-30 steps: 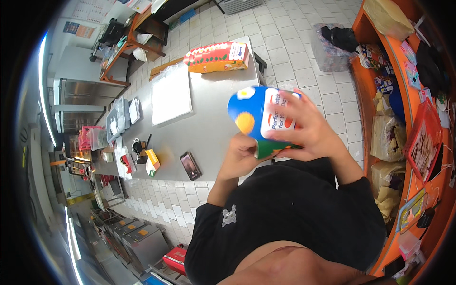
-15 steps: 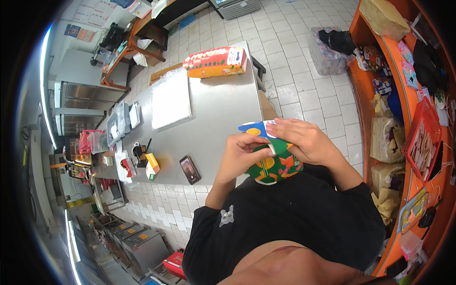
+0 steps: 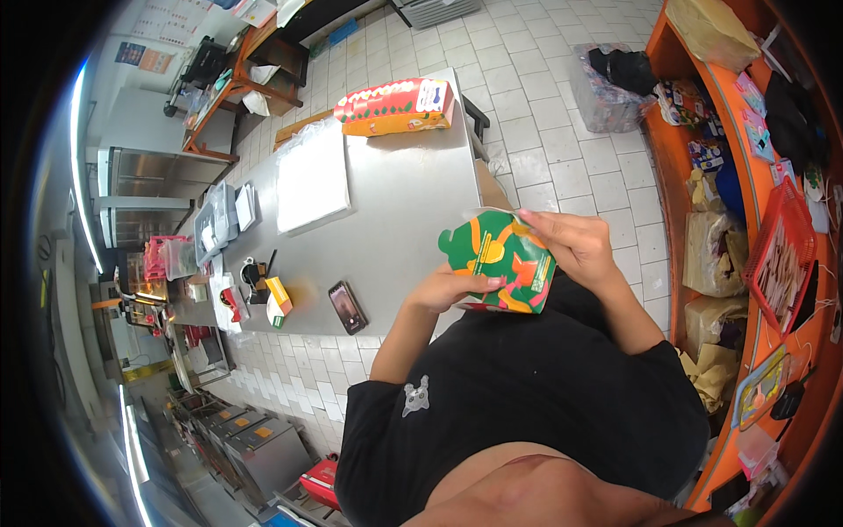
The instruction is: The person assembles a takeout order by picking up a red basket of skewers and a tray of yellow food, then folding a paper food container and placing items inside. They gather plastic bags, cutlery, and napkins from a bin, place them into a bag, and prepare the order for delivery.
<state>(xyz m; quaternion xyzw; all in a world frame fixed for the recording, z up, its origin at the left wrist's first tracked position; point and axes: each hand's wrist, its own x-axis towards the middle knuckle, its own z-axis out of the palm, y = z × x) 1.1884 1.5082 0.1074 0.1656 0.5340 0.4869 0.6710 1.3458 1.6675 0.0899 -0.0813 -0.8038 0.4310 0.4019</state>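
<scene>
Two hands: both on one folded carton [image 3: 496,262], held in the air in front of the chest, above the near edge of the desk [image 3: 395,202].
Carton: green, orange and red printed card, box-shaped, tilted, its patterned face toward the camera; I cannot tell whether its top flaps are closed.
Left hand [image 3: 448,288]: I see it under the carton's lower left edge, thumb lying along the face, fingers hidden behind; its grip is pressed onto the card.
Right hand [image 3: 575,246]: at the upper right corner, fingertips [image 3: 527,215] pinching the top edge where the flap meets the side.
Step in hand, as I judge it: folding or seating the carton's panels.
How I would do it well: keep the left hand as a steady cradle, let the right do the creasing, press along the printed fold line and not across the panel, and square the corner before letting go, so the thin card does not buckle.
Risk, as I judge it: squeezing the hollow body would dent it.
Desk: steel-topped, long, running away from me.
On the desk: a second printed carton [image 3: 395,105] lying flat at the far end, a white sheet or board [image 3: 312,180] in the middle, a dark phone [image 3: 348,307] near the front edge, small cups and tubs [image 3: 263,294] to the left.
Right of me: orange shelves [image 3: 694,158] with bags and packets.
Floor [image 3: 527,105]: pale tiles.
</scene>
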